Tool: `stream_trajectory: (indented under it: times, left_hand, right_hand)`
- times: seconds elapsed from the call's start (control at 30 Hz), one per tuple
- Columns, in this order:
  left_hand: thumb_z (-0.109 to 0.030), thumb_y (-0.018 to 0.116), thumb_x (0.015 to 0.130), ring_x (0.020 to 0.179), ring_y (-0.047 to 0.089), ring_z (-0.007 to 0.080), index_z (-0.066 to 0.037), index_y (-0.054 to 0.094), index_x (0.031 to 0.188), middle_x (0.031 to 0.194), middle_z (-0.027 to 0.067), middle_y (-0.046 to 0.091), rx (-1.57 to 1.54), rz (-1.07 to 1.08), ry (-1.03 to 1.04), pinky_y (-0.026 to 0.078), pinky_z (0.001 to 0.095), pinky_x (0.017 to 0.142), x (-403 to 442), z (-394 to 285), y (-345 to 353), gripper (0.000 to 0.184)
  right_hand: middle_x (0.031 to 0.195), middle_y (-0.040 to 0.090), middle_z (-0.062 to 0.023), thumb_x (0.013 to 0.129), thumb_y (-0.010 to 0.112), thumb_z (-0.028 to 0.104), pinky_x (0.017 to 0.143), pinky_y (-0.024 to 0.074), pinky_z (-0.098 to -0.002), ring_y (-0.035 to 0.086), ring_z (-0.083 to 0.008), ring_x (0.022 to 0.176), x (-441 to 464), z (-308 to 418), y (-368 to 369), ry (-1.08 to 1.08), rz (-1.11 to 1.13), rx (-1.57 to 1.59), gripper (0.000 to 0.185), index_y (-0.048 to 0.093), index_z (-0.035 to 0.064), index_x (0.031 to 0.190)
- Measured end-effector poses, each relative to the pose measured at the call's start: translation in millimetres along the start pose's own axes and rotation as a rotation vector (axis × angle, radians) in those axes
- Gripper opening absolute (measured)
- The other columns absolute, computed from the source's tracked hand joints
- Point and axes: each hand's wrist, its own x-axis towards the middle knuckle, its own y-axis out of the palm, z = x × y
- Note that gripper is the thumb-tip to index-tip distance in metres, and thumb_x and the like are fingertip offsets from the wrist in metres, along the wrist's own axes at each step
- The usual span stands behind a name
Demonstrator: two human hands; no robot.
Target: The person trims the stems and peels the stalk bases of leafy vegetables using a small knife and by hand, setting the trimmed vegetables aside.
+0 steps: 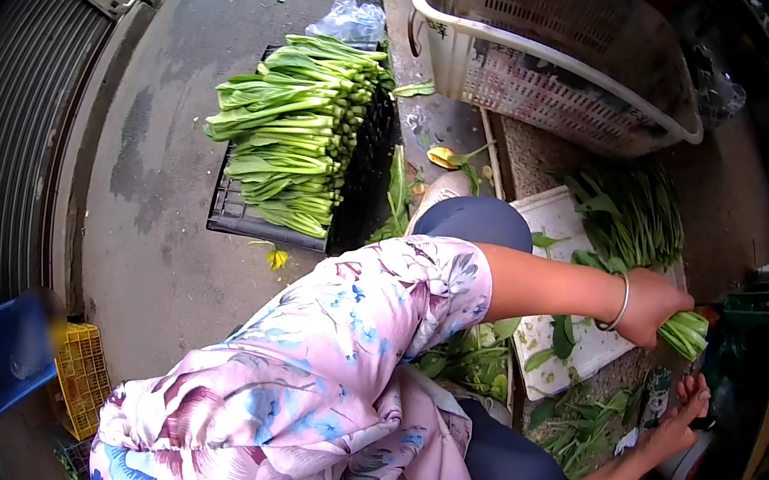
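My left hand [657, 307], with a bangle at its wrist, is closed around a bunch of leafy greens [686, 334]. The cut pale stems stick out past my fist, and some leaves show behind the wrist. Below it, my right hand [679, 420] is raised with its fingers bent and partly apart, and I see nothing held in it. Under my left forearm lies a white board [594, 363] scattered with leaf scraps. A pile of long dark-green leafy vegetables [635, 215] rests at the board's far end. Loose trimmed leaves [588, 427] lie on the ground beside it.
A black crate [255, 226] on the pavement bears neatly stacked greens [296, 136], with a clear plastic bag [350, 20] behind. A large white basket [575, 49] stands above the board. A blue tub [8, 351] and yellow crate [83, 375] are at lower left.
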Motion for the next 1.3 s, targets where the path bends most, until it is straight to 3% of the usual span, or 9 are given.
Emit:
stream_trajectory:
  times: [0.2, 0.33, 0.6, 0.73, 0.83, 1.03, 1.17, 1.23, 1.3]
  left_hand:
    - [-0.014, 0.064, 0.061, 0.080, 0.059, 0.0295, -0.011, 0.051, 0.099, 0.079, 0.0087, 0.061, 0.827, -0.070, 0.049, 0.045, 0.0402, 0.067, -50, -7, -181, 0.040]
    - [-0.012, 0.059, 0.072, 0.083, 0.061, 0.0214, -0.016, 0.049, 0.103, 0.083, 0.0029, 0.060, 1.395, 0.144, -0.257, 0.043, 0.0373, 0.069, -134, 28, -282, 0.033]
    - [-0.013, 0.057, 0.072, 0.095, 0.058, 0.0258, -0.016, 0.044, 0.110, 0.099, 0.0087, 0.060, 1.258, 0.275, -0.961, 0.039, 0.0449, 0.085, -274, 104, -346, 0.040]
    - [-0.015, 0.057, 0.074, 0.105, 0.053, 0.0246, -0.016, 0.043, 0.112, 0.109, 0.0080, 0.057, 1.268, 0.223, -0.880, 0.036, 0.0464, 0.090, -296, 129, -341, 0.040]
    - [-0.014, 0.064, 0.067, 0.116, 0.046, 0.0254, -0.021, 0.036, 0.126, 0.120, 0.0071, 0.052, 0.954, 0.211, -1.006, 0.033, 0.0493, 0.093, -298, 132, -340, 0.066]
    - [-0.012, 0.059, 0.061, 0.099, 0.054, 0.0236, 0.002, 0.022, 0.136, 0.112, 0.0199, 0.055, 0.529, 0.220, -0.953, 0.043, 0.0267, 0.082, -297, 124, -359, 0.085]
    - [-0.028, 0.056, 0.066, 0.108, 0.049, 0.0239, 0.000, 0.021, 0.137, 0.122, 0.0199, 0.048, 0.276, 0.053, -1.070, 0.038, 0.0257, 0.089, -304, 131, -344, 0.084]
    - [-0.061, 0.041, 0.080, 0.131, 0.023, 0.0272, -0.011, 0.029, 0.136, 0.137, 0.0151, 0.033, 0.658, -0.170, -1.065, 0.014, 0.0454, 0.106, -312, 130, -315, 0.076]
    - [-0.061, 0.028, 0.086, 0.131, 0.022, 0.0273, -0.016, 0.035, 0.132, 0.137, 0.0095, 0.035, 0.832, -0.338, -0.964, 0.009, 0.0506, 0.105, -328, 141, -283, 0.065]
  right_hand:
    - [0.087, 0.061, -0.0074, 0.088, 0.056, 0.021, 0.068, 0.0435, -0.0223, 0.054, -0.0104, 0.073, -1, -20, 8, -0.088, 0.038, -0.099, 0.026, 0.059, -0.0020, 0.098]
    - [0.079, 0.059, -0.0050, 0.087, 0.056, 0.022, 0.064, 0.0430, -0.0231, 0.051, -0.0101, 0.069, -9, -23, 27, -0.088, 0.124, -0.156, 0.023, 0.061, -0.0004, 0.091]
    - [0.073, 0.056, -0.0028, 0.085, 0.058, 0.022, 0.060, 0.0403, -0.0219, 0.049, -0.0084, 0.063, -20, -27, 47, -0.098, 0.241, -0.268, 0.023, 0.059, -0.0008, 0.086]
    - [0.072, 0.057, -0.0026, 0.085, 0.058, 0.021, 0.058, 0.0403, -0.0218, 0.049, -0.0079, 0.061, -22, -27, 54, -0.080, 0.252, -0.312, 0.022, 0.060, -0.0008, 0.088]
    - [0.071, 0.057, -0.0022, 0.085, 0.058, 0.020, 0.057, 0.0404, -0.0217, 0.049, -0.0076, 0.061, -21, -26, 59, -0.064, 0.258, -0.308, 0.021, 0.061, -0.0006, 0.088]
    - [0.069, 0.055, -0.0007, 0.085, 0.058, 0.020, 0.057, 0.0406, -0.0215, 0.048, -0.0073, 0.060, -25, -26, 63, -0.030, 0.278, -0.332, 0.020, 0.061, -0.0003, 0.087]
    - [0.069, 0.055, -0.0004, 0.085, 0.058, 0.019, 0.057, 0.0408, -0.0217, 0.048, -0.0072, 0.060, -21, -25, 67, -0.032, 0.311, -0.292, 0.019, 0.061, -0.0001, 0.087]
    - [0.069, 0.055, -0.0004, 0.085, 0.058, 0.019, 0.057, 0.0409, -0.0218, 0.048, -0.0072, 0.060, -21, -28, 67, -0.030, 0.308, -0.295, 0.019, 0.061, 0.0000, 0.087]
    - [0.069, 0.055, -0.0004, 0.085, 0.058, 0.019, 0.057, 0.0410, -0.0219, 0.049, -0.0072, 0.061, -22, -29, 68, -0.024, 0.304, -0.299, 0.019, 0.061, 0.0002, 0.087]
